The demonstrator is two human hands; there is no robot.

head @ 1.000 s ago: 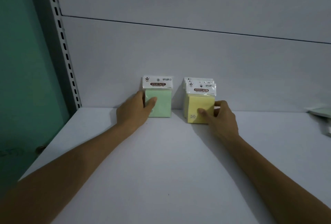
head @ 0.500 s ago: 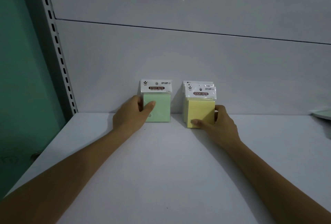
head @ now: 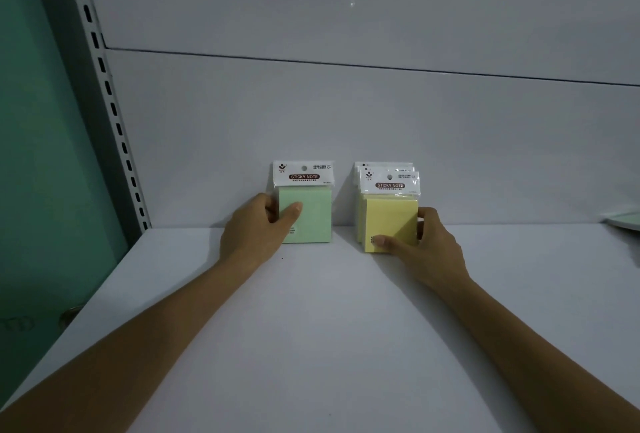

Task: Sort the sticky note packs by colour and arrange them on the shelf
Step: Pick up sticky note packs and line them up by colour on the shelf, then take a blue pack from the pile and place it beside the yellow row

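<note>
A green sticky note pack (head: 313, 214) stands upright against the shelf's back wall. My left hand (head: 258, 231) grips its left edge, thumb across its front. To its right, a short row of yellow sticky note packs (head: 391, 221) stands one behind another. My right hand (head: 427, 249) holds the front yellow pack, thumb along its lower front and fingers on its right side. Both sets rest on the white shelf (head: 329, 328).
A slotted metal upright (head: 114, 110) runs up the left side, with a green wall (head: 41, 155) beyond it. More packs (head: 623, 221) lie at the far right edge of the shelf, only partly in view.
My right thumb has slid lower along the front yellow pack, squaring it against the row. My left hand stays on the green pack.
</note>
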